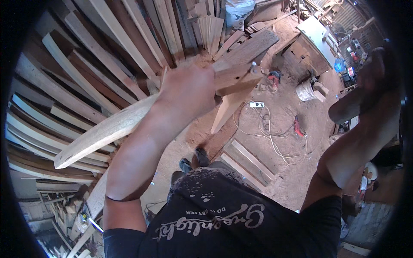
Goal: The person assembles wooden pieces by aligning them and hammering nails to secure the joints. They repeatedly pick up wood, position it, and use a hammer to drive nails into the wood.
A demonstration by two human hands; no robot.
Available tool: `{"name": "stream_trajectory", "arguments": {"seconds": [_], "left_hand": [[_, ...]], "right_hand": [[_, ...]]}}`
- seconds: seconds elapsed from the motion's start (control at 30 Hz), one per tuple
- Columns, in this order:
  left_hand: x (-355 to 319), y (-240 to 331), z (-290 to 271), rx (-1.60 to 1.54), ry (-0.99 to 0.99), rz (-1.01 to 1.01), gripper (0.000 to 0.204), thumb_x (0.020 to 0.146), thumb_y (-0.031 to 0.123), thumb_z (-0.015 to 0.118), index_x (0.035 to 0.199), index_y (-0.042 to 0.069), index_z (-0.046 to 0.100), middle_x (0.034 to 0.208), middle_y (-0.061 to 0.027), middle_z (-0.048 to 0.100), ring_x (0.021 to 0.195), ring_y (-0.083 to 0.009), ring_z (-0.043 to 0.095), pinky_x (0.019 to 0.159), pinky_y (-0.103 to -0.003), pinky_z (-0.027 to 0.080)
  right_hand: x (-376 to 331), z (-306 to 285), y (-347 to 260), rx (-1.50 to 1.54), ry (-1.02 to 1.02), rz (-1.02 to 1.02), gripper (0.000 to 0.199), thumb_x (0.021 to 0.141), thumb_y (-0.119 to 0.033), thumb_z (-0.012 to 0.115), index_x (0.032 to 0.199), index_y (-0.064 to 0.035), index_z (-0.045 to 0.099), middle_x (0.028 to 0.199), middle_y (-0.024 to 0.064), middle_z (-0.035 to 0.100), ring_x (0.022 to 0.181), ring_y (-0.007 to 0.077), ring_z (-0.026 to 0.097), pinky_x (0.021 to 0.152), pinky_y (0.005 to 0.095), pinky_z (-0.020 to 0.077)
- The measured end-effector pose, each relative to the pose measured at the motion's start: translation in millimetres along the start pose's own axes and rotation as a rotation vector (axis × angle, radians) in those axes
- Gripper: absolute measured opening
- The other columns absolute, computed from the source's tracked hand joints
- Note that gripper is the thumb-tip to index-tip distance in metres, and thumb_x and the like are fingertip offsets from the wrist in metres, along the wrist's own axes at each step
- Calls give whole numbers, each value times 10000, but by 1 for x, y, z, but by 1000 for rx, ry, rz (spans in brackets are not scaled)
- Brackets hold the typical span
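My left hand (187,88) is closed round a wooden piece (232,79) with a dark hole in its side. A shiny nail or bolt head (254,66) stands out at the end of this piece. Under my forearm a long curved board (107,129) slants to the lower left, and a weathered plank (249,49) reaches beyond my hand. Below the held piece, a tapered wooden piece (232,109) points down. Raised at the far right, my right hand (376,69) is in shadow, its fingers closed round a thick, round-ended handle (346,107); the tool's other end is hidden.
Curved boards (77,90) crowd the left side. On the dusty floor lie a white power strip (257,104) with loose cables, a red power tool (297,127), another red tool (274,79) and two wood strips (251,159). A bucket (305,91) stands near a white-topped table (318,38).
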State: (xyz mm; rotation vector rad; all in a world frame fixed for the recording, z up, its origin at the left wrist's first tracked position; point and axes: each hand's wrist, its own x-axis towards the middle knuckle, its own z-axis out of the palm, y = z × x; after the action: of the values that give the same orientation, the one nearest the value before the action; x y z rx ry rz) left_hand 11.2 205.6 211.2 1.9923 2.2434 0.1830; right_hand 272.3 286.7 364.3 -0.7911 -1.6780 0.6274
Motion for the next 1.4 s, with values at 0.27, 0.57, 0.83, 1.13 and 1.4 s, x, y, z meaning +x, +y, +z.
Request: {"name": "stream_trajectory", "arguments": {"seconds": [0.27, 0.57, 0.83, 1.13, 1.4], "left_hand": [[19, 7, 9, -41, -23, 47, 356, 821, 233, 787, 1047, -31, 713, 945, -225, 755, 923, -395, 747, 825, -490, 592], [21, 35, 0, 96, -89, 51, 409, 875, 278, 764, 1147, -13, 671, 996, -213, 763, 964, -382, 752, 848, -497, 600], [20, 3, 14, 20, -34, 16, 316, 851, 204, 730, 1094, 4, 705, 960, -216, 767, 935, -379, 760, 826, -498, 605], [40, 21, 22, 6, -9, 97, 417, 820, 238, 745, 1145, -11, 666, 953, -220, 759, 938, -397, 750, 829, -515, 600], [45, 29, 25, 8, 42, 62, 331, 844, 230, 741, 1064, -13, 693, 994, -241, 762, 939, -401, 757, 828, -481, 605]], "right_hand": [[-9, -14, 19, 214, -207, 123, 423, 1084, -422, 554, 1224, -26, 611, 763, 28, 539, 574, 107, 500, 527, 251, 376], [-37, -4, 78, -1030, -727, 18, 410, 1087, -378, 534, 1248, -3, 564, 1029, 222, 697, 883, 345, 685, 777, 472, 538], [0, -37, 12, -397, -106, -73, 329, 1072, -342, 564, 1191, -40, 619, 976, 208, 693, 884, 328, 689, 774, 459, 528], [-28, 4, 88, -984, -674, 30, 329, 1063, -337, 570, 1208, -46, 626, 992, 210, 700, 894, 338, 694, 786, 459, 535], [32, -110, 12, -670, 113, -212, 331, 1055, -332, 575, 1222, -52, 633, 1006, 212, 705, 902, 347, 699, 797, 459, 541]]}}
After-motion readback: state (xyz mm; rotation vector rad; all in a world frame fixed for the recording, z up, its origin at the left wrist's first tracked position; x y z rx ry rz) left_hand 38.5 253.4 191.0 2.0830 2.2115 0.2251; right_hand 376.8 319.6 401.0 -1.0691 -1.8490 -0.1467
